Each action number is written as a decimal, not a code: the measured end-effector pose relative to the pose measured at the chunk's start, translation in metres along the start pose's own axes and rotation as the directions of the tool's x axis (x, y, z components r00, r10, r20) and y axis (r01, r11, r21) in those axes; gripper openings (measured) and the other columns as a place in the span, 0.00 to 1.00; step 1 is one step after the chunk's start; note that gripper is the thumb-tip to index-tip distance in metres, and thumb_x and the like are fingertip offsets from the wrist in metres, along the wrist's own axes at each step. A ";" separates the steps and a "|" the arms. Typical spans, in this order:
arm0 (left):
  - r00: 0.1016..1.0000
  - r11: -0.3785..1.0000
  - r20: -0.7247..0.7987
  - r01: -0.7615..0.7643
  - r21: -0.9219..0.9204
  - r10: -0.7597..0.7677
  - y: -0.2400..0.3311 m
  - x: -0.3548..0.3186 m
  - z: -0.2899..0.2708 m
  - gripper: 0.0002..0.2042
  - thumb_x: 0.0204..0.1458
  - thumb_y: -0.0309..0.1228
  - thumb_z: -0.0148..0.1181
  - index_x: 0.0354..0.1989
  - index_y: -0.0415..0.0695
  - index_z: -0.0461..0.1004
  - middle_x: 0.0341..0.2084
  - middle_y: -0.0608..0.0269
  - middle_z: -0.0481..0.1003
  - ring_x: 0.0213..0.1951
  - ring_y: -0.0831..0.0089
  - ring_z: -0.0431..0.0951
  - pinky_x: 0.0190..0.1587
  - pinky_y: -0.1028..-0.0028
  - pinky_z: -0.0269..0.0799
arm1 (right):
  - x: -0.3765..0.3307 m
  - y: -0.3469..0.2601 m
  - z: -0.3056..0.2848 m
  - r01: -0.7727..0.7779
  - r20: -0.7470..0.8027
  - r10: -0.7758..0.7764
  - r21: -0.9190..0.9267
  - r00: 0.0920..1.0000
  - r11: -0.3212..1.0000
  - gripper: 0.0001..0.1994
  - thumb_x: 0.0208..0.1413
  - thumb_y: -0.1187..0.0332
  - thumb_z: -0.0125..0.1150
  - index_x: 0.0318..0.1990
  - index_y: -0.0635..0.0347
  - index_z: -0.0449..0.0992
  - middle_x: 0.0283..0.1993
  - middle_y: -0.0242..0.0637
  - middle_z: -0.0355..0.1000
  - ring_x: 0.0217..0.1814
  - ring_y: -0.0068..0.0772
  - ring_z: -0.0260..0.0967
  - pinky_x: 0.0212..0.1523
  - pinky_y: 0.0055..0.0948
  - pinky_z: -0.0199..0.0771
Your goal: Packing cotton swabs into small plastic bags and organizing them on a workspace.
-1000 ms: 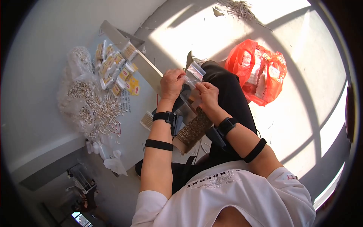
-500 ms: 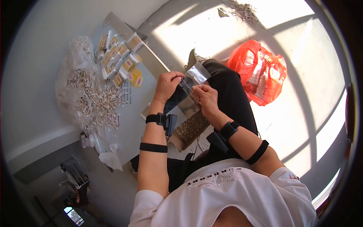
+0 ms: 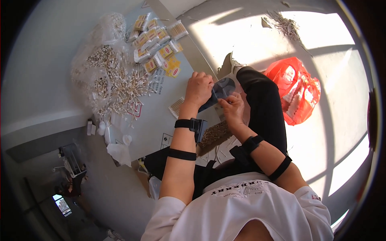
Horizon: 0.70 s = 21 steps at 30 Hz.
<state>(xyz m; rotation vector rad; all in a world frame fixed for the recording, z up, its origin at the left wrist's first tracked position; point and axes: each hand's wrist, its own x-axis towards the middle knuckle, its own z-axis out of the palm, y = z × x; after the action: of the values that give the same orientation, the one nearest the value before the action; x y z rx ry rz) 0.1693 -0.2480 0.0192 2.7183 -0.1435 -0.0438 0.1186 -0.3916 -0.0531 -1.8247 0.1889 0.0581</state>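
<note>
A clear, shiny plastic bag (image 3: 224, 86) is stretched between my hands above my lap, at the table's edge. My left hand (image 3: 200, 89) pinches its left side, fingers curled with the back of the hand up. The right hand (image 3: 234, 108) grips its lower right edge between thumb and fingers. Just left of my left wrist, a small row of cotton swabs (image 3: 176, 107) lies on the table. Below the hands is a cardboard box (image 3: 218, 135) of cotton swabs, partly hidden by my left forearm's strapped device.
On the table (image 3: 150, 126) are loose cotton swabs (image 3: 130, 82) spilling from a large clear bag (image 3: 114, 30), filled swab packs (image 3: 150, 38) and yellow cards (image 3: 173, 66). A red plastic bag (image 3: 309, 90) with white contents stands on the floor at right. Scraps (image 3: 283, 26) lie beyond.
The whole view has shifted, so the table and hands sit further right. The clear bag has turned between my hands and its face now shows more broadly; both hands keep their hold.
</note>
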 end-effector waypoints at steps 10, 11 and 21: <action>0.921 0.932 -0.307 0.308 0.193 -0.241 -0.018 -0.110 0.000 0.35 0.56 0.45 0.54 0.67 0.40 0.50 0.68 0.45 0.48 0.69 0.48 0.46 0.67 0.50 0.42 | 0.000 -0.030 -0.050 0.035 0.195 -0.049 0.074 0.980 0.997 0.10 0.44 0.71 0.67 0.28 0.62 0.70 0.25 0.38 0.67 0.26 0.38 0.67 0.28 0.33 0.67; 0.932 0.932 -0.244 0.317 0.179 -0.270 -0.022 -0.123 0.002 0.39 0.57 0.55 0.46 0.69 0.40 0.46 0.70 0.46 0.42 0.71 0.51 0.40 0.68 0.49 0.35 | 0.001 -0.043 -0.048 0.224 0.243 -0.212 -0.023 0.946 0.974 0.09 0.46 0.71 0.65 0.28 0.62 0.69 0.24 0.39 0.67 0.25 0.40 0.68 0.27 0.35 0.68; 0.919 0.912 -0.243 0.360 0.197 -0.311 -0.029 -0.140 0.025 0.39 0.58 0.55 0.45 0.68 0.36 0.46 0.68 0.43 0.46 0.70 0.50 0.43 0.69 0.50 0.36 | 0.030 -0.057 -0.018 0.549 0.479 -0.350 -0.378 0.805 0.745 0.08 0.47 0.70 0.62 0.28 0.63 0.70 0.30 0.46 0.72 0.34 0.51 0.72 0.33 0.43 0.71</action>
<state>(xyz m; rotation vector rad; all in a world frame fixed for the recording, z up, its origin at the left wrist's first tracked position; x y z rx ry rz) 0.0315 -0.2168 -0.0141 2.9316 0.4110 0.1671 0.1566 -0.3979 0.0019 -2.2911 -0.6224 0.1192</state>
